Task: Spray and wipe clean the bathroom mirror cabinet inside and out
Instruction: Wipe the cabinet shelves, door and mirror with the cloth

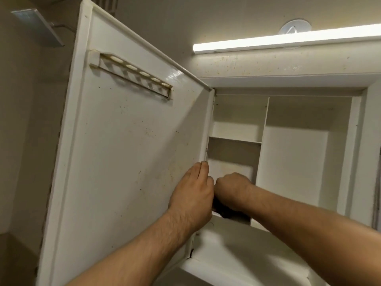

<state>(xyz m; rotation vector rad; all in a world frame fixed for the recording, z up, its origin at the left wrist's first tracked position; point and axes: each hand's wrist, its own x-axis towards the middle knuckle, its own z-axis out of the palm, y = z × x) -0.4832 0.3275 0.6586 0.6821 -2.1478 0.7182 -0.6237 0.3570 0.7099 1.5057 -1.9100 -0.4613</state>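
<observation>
Beige bathroom, white strip light (pixel 288 41) glowing | white open mirror cabinet (pixel 355 141) facing us, tall speckled white door (pixel 123 151) hanging left | left hand (pixel 191 195) pressing flat on door, fingers together | right hand (pixel 233 187) gripping dark wad (pixel 228 213) in low-left compartment, nearer the shelves

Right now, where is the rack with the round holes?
In the head view, the rack sits high on the inner face of the open door, on the left side, above the left hand and lower left of the strip light.
</observation>
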